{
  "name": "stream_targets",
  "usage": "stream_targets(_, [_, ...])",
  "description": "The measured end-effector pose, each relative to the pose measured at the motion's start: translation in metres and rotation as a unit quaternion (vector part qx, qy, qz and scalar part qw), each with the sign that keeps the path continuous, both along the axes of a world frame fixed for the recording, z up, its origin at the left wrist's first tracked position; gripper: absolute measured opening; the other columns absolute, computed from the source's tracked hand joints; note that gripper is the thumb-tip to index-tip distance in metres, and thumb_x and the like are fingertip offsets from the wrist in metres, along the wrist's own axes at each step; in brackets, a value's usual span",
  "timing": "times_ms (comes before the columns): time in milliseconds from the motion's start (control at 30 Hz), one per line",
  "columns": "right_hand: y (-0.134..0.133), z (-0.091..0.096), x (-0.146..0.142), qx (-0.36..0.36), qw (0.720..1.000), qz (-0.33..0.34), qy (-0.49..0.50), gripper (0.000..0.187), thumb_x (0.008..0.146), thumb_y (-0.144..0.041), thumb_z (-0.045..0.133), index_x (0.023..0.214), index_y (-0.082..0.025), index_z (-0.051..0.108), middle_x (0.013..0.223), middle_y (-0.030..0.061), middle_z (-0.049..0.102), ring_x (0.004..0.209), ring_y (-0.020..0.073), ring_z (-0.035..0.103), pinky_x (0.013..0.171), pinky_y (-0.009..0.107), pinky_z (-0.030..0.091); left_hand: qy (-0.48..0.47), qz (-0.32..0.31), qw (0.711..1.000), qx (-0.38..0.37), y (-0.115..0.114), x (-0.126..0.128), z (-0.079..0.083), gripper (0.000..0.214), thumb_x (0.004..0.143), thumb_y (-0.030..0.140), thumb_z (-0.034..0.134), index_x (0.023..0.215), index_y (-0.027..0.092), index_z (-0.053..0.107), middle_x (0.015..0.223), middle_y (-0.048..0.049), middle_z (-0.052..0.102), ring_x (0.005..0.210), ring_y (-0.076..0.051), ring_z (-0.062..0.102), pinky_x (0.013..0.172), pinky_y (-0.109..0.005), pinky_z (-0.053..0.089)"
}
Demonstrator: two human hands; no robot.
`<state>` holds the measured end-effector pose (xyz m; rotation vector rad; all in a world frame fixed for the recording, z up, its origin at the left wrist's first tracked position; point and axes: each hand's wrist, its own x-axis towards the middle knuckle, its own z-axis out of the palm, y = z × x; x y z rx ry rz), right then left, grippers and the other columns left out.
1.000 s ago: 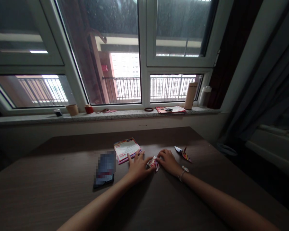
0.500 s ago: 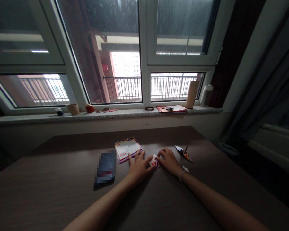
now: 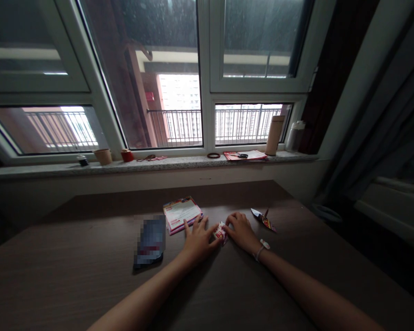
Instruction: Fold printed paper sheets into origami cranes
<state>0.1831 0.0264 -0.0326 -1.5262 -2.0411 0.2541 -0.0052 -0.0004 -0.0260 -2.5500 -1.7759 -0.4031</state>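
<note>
A small piece of folded printed paper point(image 3: 220, 232) lies on the dark wooden table point(image 3: 89, 276). My left hand point(image 3: 197, 239) rests flat beside it with fingers stretched out, its thumb touching the paper's left edge. My right hand point(image 3: 240, 230) has its fingers curled and pinches the paper's right side. A white band sits on my right wrist. A stack of printed paper squares point(image 3: 181, 213) lies just beyond my left hand.
A finished folded paper figure point(image 3: 263, 219) lies right of my right hand. A dark phone point(image 3: 151, 241) sits to the left. The stone windowsill point(image 3: 179, 162) carries cups, a tall flask point(image 3: 274, 128), a jar point(image 3: 293, 136) and leaflets with scissors point(image 3: 244, 156). Curtains hang at right.
Both hands stay on the folded paper, which looks pressed a little flatter and smaller. The view has shifted slightly.
</note>
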Motion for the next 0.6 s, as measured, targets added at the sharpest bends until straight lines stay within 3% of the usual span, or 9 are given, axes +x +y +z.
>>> stream_targets(600, [-0.0027,0.0027,-0.0049,0.014,0.999,-0.015,-0.029,0.013,0.086,-0.035,0.06,0.087,-0.022,0.063,0.101,0.007,0.056,0.103,0.0238,0.047,0.09,0.034,0.037,-0.014,0.006,1.0,-0.008,0.0013,0.0015,0.0015,0.049,0.086,0.062,0.049,0.131,0.043,0.051,0.146,-0.0084,0.042,0.139,-0.035,0.027,0.105,-0.073,0.0])
